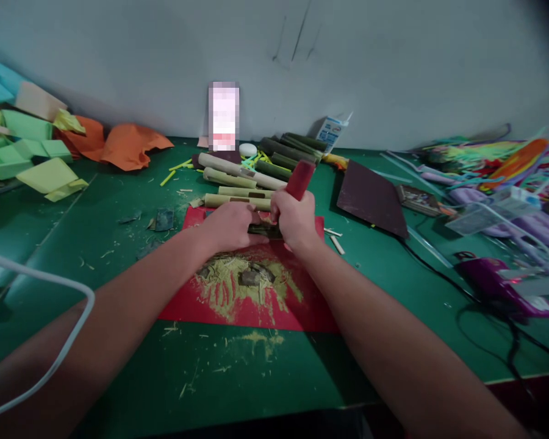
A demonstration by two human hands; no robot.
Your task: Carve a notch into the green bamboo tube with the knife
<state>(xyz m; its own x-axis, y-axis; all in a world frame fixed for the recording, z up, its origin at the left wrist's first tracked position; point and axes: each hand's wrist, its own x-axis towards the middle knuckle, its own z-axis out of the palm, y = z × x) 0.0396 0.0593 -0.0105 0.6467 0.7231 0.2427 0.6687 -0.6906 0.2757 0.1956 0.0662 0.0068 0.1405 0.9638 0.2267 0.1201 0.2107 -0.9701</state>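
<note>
My right hand (293,221) is wrapped round a red-handled tool (301,178), its handle sticking up and away from me. My left hand (231,224) presses down on a dark green bamboo piece (264,230) lying on a red mat (315,308); its fingers are curled over the piece. The tool's working end is hidden between my hands. Pale shavings and sawdust (238,286) cover the mat just in front of my hands.
Several bamboo tubes (238,178), pale and dark green, lie behind the mat. Coloured paper scraps (32,146) pile up at the left. A dark brown sheet (370,198), a purple glue gun (498,283) with black cable, and bright pipe cleaners (485,155) sit at the right.
</note>
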